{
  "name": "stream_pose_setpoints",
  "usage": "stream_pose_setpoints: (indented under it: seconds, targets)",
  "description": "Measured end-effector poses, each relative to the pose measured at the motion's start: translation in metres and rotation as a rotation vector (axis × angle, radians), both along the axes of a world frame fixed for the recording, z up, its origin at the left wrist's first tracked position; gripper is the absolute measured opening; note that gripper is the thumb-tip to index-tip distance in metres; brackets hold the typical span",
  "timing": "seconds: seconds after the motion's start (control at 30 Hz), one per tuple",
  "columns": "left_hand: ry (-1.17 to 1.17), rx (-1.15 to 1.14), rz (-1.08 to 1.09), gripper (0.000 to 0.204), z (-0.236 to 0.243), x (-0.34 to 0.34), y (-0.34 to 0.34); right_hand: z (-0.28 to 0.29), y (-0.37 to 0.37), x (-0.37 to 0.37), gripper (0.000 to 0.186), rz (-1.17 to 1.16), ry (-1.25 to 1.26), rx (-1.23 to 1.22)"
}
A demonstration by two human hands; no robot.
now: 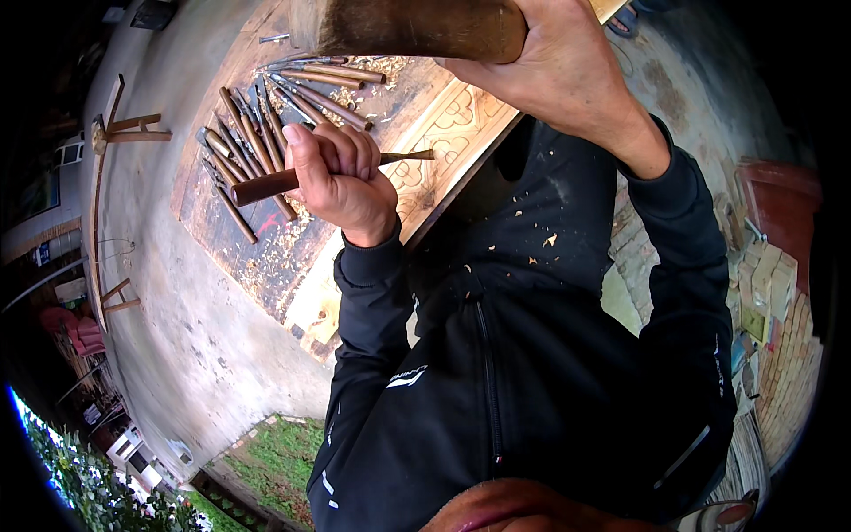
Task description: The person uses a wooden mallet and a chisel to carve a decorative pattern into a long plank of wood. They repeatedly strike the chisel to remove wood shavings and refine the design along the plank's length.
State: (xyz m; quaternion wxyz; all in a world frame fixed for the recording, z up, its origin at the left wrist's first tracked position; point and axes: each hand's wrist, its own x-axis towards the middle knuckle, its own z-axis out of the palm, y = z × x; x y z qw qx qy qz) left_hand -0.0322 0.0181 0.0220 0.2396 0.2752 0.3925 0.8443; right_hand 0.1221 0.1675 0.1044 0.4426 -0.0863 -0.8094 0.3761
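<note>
My left hand [341, 177] is closed round a carving chisel [261, 184]; its dark wooden handle points left and its narrow blade lies over a pale board [417, 199] with outlined floral scrolls. My right hand [576, 89] grips a thick, worn wooden block [417, 27], perhaps a mallet, at the upper edge of the view, above the board. Several other chisels and gouges [257, 133] with brown handles lie fanned out among shavings on the worn workbench [204, 199], left of and beyond my left hand.
A wooden frame [124, 129] stands on the concrete floor at left. My legs [558, 222] are beside the board's near edge. Stacked pale bricks [767, 284] and a reddish container [780, 195] stand at right. Grass [275, 461] borders the floor below. A sandalled foot [620, 22] shows at top right.
</note>
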Motion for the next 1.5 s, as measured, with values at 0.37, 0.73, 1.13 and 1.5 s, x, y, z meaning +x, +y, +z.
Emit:
stream_pose_setpoints:
  seconds: [0.37,0.73,1.13,1.5]
  targets:
    - [0.005,0.024,0.004,0.057,-0.004,-0.004,-0.002,0.002,-0.001,0.004,0.044,0.006,-0.062,0.005]
    - [0.030,0.017,0.122,0.055,-0.001,0.022,0.004,0.011,-0.008,-0.011,0.044,0.092,0.009,0.121]
    - [0.110,0.052,0.248,0.041,-0.010,0.045,0.007,0.104,-0.046,-0.024,0.032,-0.145,0.174,0.547]
    - [0.102,0.029,0.251,0.059,-0.049,0.050,-0.009,0.068,-0.082,-0.031,0.016,-0.225,-0.066,1.221]
